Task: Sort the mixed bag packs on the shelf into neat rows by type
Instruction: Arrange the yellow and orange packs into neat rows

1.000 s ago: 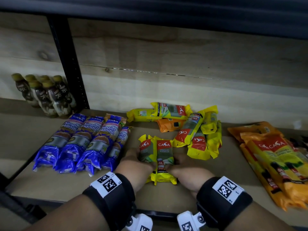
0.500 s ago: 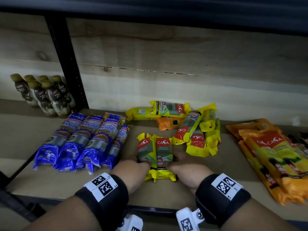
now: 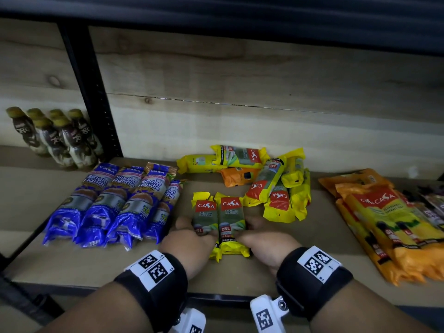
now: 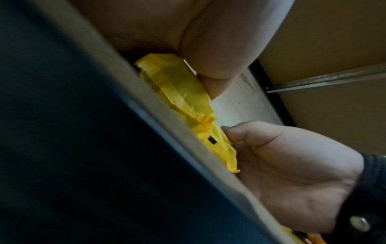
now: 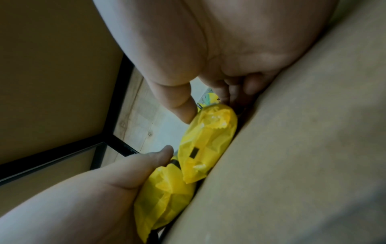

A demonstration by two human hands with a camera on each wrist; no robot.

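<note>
Two yellow CASA 25L packs, the left pack [image 3: 206,218] and the right pack [image 3: 231,221], lie side by side on the wooden shelf [image 3: 319,255] near its front. My left hand [image 3: 192,233] grips the left pack from its outer side, thumb on top. My right hand [image 3: 249,228] grips the right pack the same way. In the right wrist view my right thumb [image 5: 181,109] presses the yellow pack [image 5: 208,142]. In the left wrist view the yellow pack [image 4: 179,89] sits under my left hand. The packs' lower ends are partly hidden by my hands.
A row of blue Singlet Handle packs [image 3: 115,203] lies to the left. A loose heap of yellow packs [image 3: 276,188] with one orange pack [image 3: 236,176] sits behind. Large orange-yellow packs [image 3: 389,219] lie at the right. Bottles [image 3: 55,138] stand beyond a black post [image 3: 91,92].
Both hands have stayed on the two yellow packs, pressing them closer together and nudging them slightly left towards the blue row.
</note>
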